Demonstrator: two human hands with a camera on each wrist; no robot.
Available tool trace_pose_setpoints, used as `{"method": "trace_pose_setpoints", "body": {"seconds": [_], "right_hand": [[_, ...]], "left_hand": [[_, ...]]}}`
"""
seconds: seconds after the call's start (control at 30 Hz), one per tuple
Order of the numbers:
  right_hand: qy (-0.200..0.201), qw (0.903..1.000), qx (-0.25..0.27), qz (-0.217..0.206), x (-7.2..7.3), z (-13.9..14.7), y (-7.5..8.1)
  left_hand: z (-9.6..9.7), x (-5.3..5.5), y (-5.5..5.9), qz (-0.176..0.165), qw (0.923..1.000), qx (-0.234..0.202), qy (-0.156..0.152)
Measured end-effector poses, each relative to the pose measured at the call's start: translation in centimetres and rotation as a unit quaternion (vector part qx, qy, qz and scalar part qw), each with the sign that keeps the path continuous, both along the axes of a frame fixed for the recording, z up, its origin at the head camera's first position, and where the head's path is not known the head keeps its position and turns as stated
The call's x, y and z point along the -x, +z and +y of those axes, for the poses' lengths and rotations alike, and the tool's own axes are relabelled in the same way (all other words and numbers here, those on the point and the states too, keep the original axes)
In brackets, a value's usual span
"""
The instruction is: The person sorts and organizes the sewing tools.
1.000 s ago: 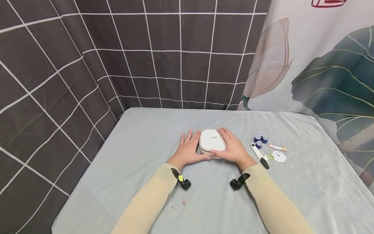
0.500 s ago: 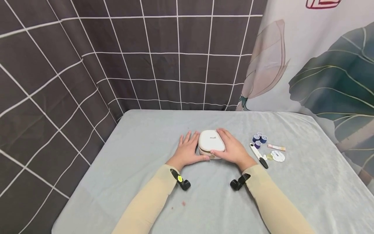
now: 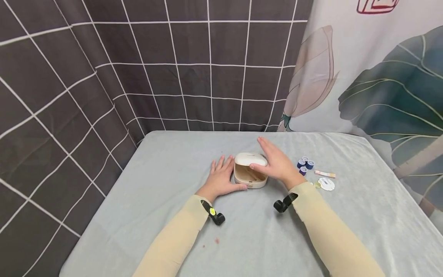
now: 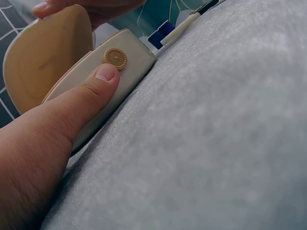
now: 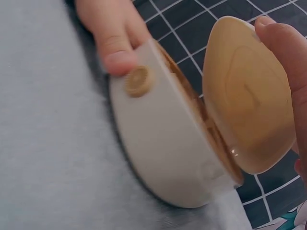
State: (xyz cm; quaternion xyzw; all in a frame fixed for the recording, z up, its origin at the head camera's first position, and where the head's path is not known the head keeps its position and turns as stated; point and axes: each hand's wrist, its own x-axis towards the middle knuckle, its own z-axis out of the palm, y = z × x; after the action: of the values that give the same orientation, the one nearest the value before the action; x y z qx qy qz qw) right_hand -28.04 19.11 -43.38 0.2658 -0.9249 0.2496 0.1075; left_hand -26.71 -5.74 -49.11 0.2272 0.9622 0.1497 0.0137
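Observation:
A small white case (image 3: 255,184) with a tan inside and a round gold button (image 4: 115,58) sits on the grey cloth. Its hinged lid (image 5: 249,91) is tilted up, showing the tan interior. My left hand (image 3: 221,181) rests along the case's left side, fingers straight and spread, with the thumb across the front at the button. At the lid's right side is my right hand (image 3: 277,163), its thumb at the lid's edge and its fingers extended toward the back.
Right of the case lie several blue thread spools (image 3: 301,164), a pinkish strip (image 3: 325,174), a white round card (image 3: 326,184) and a yellow-green piece (image 3: 317,185). A white tool with a dark end (image 4: 182,29) lies near them. Dark gridded fabric (image 3: 194,77) hangs behind the table.
The case's lid has swung up and back from nearly closed. My right hand has risen and moved away from me with it, its sleeve now covering the white tool. My left hand stays beside the case.

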Motion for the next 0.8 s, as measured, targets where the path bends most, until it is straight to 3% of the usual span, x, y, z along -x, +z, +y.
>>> {"method": "trace_pose_setpoints", "body": {"seconds": [0.37, 0.8], "right_hand": [[0.024, 0.9996, 0.0, 0.018, 1.6, 0.0, 1.4], [-0.019, 0.9994, -0.027, 0.002, 3.7, -0.4, 3.1]], "left_hand": [[0.1, 0.0, -0.1, -0.004, 1.0, 0.001, 0.005], [0.0, -0.1, 0.0, -0.001, 1.0, -0.001, 0.006]]}}
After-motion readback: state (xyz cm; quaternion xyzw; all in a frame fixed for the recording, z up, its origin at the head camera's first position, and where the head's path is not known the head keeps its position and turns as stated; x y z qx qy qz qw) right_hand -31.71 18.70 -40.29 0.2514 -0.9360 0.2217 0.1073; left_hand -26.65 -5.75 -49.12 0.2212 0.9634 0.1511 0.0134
